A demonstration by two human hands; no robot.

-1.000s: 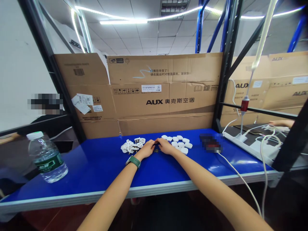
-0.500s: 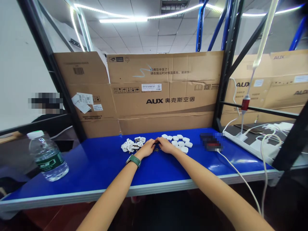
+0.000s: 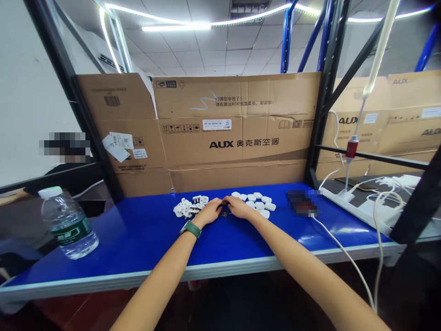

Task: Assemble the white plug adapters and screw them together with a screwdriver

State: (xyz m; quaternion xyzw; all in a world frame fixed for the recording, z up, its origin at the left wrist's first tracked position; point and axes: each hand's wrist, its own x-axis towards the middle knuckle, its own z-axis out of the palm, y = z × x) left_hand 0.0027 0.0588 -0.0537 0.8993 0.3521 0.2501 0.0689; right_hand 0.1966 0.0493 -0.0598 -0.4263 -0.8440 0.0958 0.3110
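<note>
My left hand [image 3: 211, 211], with a green-strapped watch [image 3: 191, 229] at the wrist, is closed, and its fingertips meet those of my right hand [image 3: 240, 206] above the blue tabletop. My right hand is closed too. Whatever is between the fingers is hidden. Just below the fingertips lie several small brass-coloured pieces, apparently screws [image 3: 224, 214]. Beside my left hand is a pile of white plug parts with metal pins [image 3: 186, 208]. Several white rounded covers [image 3: 259, 205] are spread out to the right of my right hand.
A water bottle [image 3: 70, 225] stands on the left of the blue table [image 3: 138, 239]. On the right lie a blurred dark device [image 3: 303, 203] with a white cable [image 3: 339, 246] and a power strip [image 3: 358, 214]. Cardboard [image 3: 237, 133] closes off the back. A person [image 3: 74, 170] is beyond the left post.
</note>
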